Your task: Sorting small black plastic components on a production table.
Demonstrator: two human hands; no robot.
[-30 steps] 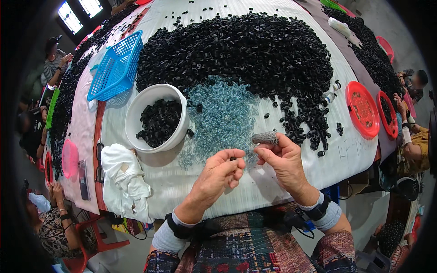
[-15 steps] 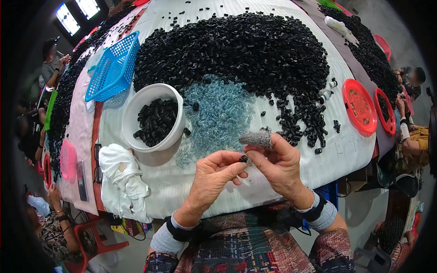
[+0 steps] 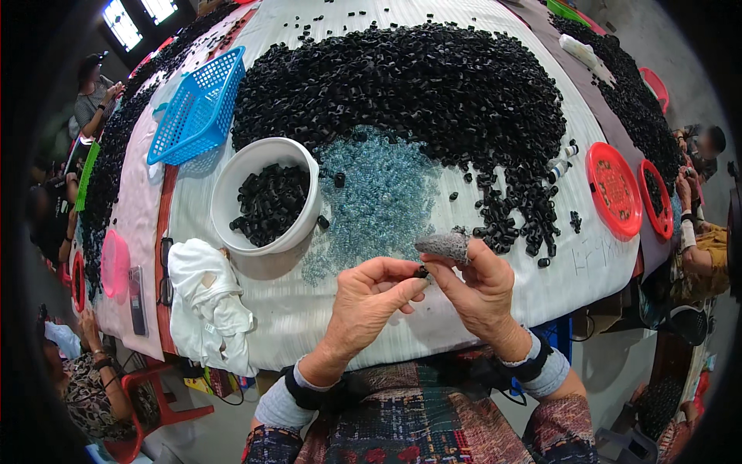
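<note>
A small black plastic piece point(image 3: 420, 272) is pinched between the thumb and index finger of my left hand point(image 3: 369, 298). Close against it is my right hand point(image 3: 478, 292), thumb bent inward and fingers curled; anything in its fingertips is too small or hidden to make out. A grey knitted finger sleeve point(image 3: 444, 247) covers my right index finger. Just beyond my hands lies a spread of clear bluish rings or beads point(image 3: 371, 209). Behind it rises a large heap of small black plastic pieces point(image 3: 394, 85), with loose ones trailing down on the right.
A white tub point(image 3: 311, 209) partly full of black pieces stands left of the bluish spread. Left of it are a blue basket point(image 3: 193, 116) and a white cloth point(image 3: 202, 301). On the right lie red round lids point(image 3: 614, 189). Other people sit at neighbouring tables on both sides.
Both hands stay together in nearly the same place. The sleeved right index finger has tilted and shifted slightly, and the view has moved a little.
</note>
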